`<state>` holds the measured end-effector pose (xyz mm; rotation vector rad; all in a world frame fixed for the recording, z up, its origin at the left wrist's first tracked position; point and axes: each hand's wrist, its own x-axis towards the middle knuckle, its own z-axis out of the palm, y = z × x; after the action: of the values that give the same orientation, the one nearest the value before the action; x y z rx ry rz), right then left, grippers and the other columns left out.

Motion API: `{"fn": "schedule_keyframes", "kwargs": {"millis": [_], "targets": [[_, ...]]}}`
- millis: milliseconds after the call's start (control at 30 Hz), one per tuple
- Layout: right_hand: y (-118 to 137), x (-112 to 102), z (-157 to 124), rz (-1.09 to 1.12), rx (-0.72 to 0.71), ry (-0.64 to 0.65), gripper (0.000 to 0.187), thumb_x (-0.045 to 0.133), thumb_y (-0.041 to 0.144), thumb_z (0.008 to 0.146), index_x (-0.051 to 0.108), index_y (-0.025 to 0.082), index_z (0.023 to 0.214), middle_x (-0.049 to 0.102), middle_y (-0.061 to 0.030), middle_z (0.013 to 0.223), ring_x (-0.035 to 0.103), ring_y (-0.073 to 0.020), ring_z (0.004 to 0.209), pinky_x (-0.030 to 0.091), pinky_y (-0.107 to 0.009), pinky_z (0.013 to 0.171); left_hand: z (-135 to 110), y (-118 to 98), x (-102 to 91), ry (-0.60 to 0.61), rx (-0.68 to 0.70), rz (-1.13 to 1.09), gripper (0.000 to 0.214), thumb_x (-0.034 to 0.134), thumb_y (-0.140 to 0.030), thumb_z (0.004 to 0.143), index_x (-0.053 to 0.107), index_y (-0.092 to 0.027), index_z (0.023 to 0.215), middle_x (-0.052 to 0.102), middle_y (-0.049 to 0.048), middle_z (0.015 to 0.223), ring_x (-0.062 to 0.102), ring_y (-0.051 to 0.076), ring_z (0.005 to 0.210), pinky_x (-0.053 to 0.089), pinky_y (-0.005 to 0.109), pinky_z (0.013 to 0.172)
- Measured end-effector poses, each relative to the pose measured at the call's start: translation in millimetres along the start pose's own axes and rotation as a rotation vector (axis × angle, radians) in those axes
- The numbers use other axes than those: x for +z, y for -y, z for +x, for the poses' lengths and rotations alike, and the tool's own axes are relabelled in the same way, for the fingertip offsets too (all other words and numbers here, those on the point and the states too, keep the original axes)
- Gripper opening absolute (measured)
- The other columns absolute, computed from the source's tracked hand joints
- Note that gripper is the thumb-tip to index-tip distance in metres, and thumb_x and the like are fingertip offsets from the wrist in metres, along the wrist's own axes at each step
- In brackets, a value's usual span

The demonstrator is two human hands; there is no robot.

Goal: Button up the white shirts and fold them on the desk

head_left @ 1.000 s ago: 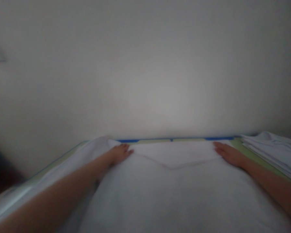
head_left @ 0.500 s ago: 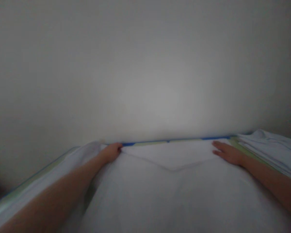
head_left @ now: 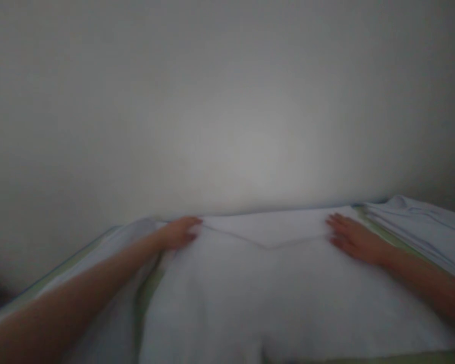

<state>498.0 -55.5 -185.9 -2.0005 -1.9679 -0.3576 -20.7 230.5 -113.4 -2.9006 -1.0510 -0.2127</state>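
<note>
A white cloth garment [head_left: 273, 293] lies spread before me, with a thin V-shaped seam or crease near its far edge. My left hand [head_left: 179, 233] rests at its far left corner, fingers stretched out and slightly blurred. On the far right part of the same cloth lies my right hand [head_left: 352, 237], palm down with its fingers apart. Neither hand visibly grips the fabric. At the bottom, the cloth's near edge and a dark gap in it show. Its exact kind is unclear in the dim light.
The cloth lies on a green surface [head_left: 147, 298] with a blue rim, against a plain grey wall [head_left: 250, 111]. Folded white fabric [head_left: 424, 222] is stacked on the right. More white cloth [head_left: 109, 308] lies under my left forearm. A dark blurred shape sits at the far left.
The cloth's far edge has shifted away from me and now covers most of the blue rim. My left hand has loosened from a closed grip to stretched fingers. The cloth's near edge has come into view.
</note>
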Motion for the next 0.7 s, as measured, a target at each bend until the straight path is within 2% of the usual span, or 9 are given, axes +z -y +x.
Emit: {"fn": "schedule_keyframes", "kwargs": {"millis": [100, 167, 267, 367, 500, 600, 700], "targets": [[53, -28, -55, 0.124, -0.102, 0.191, 0.067, 0.047, 0.054, 0.081, 0.027, 0.033, 0.142, 0.016, 0.0043, 0.148, 0.015, -0.0257, 0.137, 0.017, -0.045, 0.113, -69, -35, -24.5, 0.185, 0.123, -0.166, 0.058, 0.053, -0.047, 0.076, 0.048, -0.027, 0.130, 0.040, 0.0032, 0.141, 0.036, 0.024, 0.129, 0.023, 0.037, 0.109], [79, -45, -92, 0.203, -0.148, 0.312, 0.068, 0.050, 0.054, 0.080, 0.022, 0.039, 0.141, 0.015, 0.0090, 0.147, 0.013, -0.0254, 0.137, 0.016, -0.044, 0.114, -118, -59, -38.2, 0.268, 0.175, -0.256, 0.063, 0.060, -0.047, 0.071, 0.046, -0.032, 0.131, 0.034, 0.0008, 0.144, 0.032, 0.026, 0.131, 0.021, 0.040, 0.110], [93, -63, -137, 0.275, -0.125, 0.406, 0.070, 0.053, 0.053, 0.078, 0.021, 0.043, 0.139, 0.016, 0.0112, 0.146, 0.011, -0.0268, 0.136, 0.013, -0.046, 0.115, -180, -85, -46.1, 0.382, 0.263, -0.325, 0.074, 0.068, -0.047, 0.064, 0.043, -0.038, 0.132, 0.033, 0.0018, 0.144, 0.032, 0.028, 0.131, 0.024, 0.043, 0.108], [73, -69, -166, 0.253, -0.065, 0.393, 0.072, 0.055, 0.051, 0.077, 0.021, 0.042, 0.139, 0.015, 0.0101, 0.147, 0.010, -0.0277, 0.136, 0.012, -0.047, 0.114, -217, -99, -39.8, 0.389, 0.330, -0.289, 0.087, 0.071, -0.044, 0.060, 0.032, -0.039, 0.137, 0.025, 0.0031, 0.148, 0.029, 0.029, 0.133, 0.026, 0.044, 0.107], [18, -69, -187, 0.147, 0.024, 0.304, 0.062, 0.051, 0.052, 0.080, 0.033, 0.038, 0.137, 0.023, 0.0061, 0.146, 0.021, -0.0277, 0.134, 0.023, -0.047, 0.111, -236, -115, -26.7, 0.232, 0.312, -0.231, 0.080, 0.066, -0.033, 0.068, 0.029, -0.035, 0.140, 0.028, 0.0039, 0.147, 0.031, 0.029, 0.131, 0.028, 0.044, 0.107], [-20, -69, -202, 0.100, 0.083, 0.227, 0.050, 0.049, 0.049, 0.081, 0.047, 0.038, 0.130, 0.039, 0.0031, 0.139, 0.035, -0.0258, 0.128, 0.031, -0.039, 0.107, -242, -125, -18.3, 0.148, 0.294, -0.246, 0.067, 0.062, -0.030, 0.074, 0.037, -0.033, 0.136, 0.033, 0.0035, 0.145, 0.036, 0.026, 0.129, 0.032, 0.040, 0.106], [-43, -68, -215, 0.083, 0.093, 0.158, 0.042, 0.048, 0.042, 0.083, 0.053, 0.039, 0.124, 0.048, 0.0013, 0.132, 0.043, -0.0234, 0.123, 0.036, -0.032, 0.103, -245, -127, -6.9, 0.093, 0.287, -0.284, 0.039, 0.053, -0.026, 0.081, 0.056, -0.033, 0.119, 0.044, 0.0007, 0.138, 0.043, 0.022, 0.125, 0.036, 0.035, 0.104]]}}
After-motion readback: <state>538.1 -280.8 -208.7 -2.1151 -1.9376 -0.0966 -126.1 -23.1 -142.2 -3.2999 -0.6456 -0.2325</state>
